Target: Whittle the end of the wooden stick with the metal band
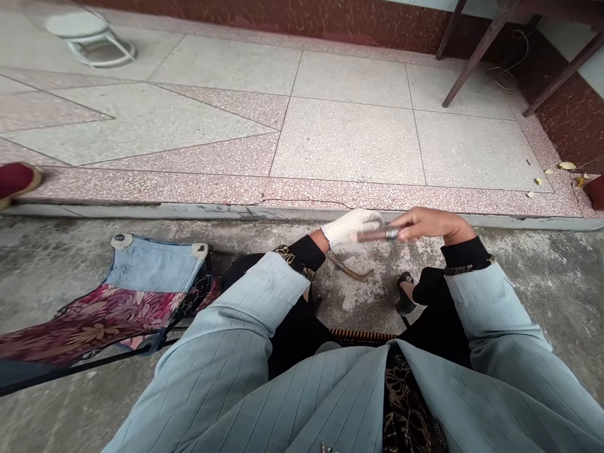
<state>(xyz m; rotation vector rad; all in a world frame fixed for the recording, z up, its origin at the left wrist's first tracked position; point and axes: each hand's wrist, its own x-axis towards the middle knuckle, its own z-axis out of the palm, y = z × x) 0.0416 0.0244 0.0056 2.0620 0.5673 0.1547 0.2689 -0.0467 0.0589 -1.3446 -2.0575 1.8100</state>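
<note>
My left hand (353,225), in a white knit glove, has its fingers curled in front of my knees; what they hold, if anything, is hidden. My bare right hand (427,224) is closed around one end of a short wooden handle (372,235) with a metal-looking band. The handle's other end lies across the gloved fingers, blurred by motion. What the right palm covers is hidden. Below my hands, a thin, curved brown object (352,270) lies on the concrete between my feet, its kind unclear.
Just beyond my hands runs a raised step edge (226,212) with terrazzo tiles (344,138) behind it. A folding chair (136,302) with patterned cloth stands at left. A red shoe (17,181), a white stool (97,41) and dark wooden legs (481,53) are farther off.
</note>
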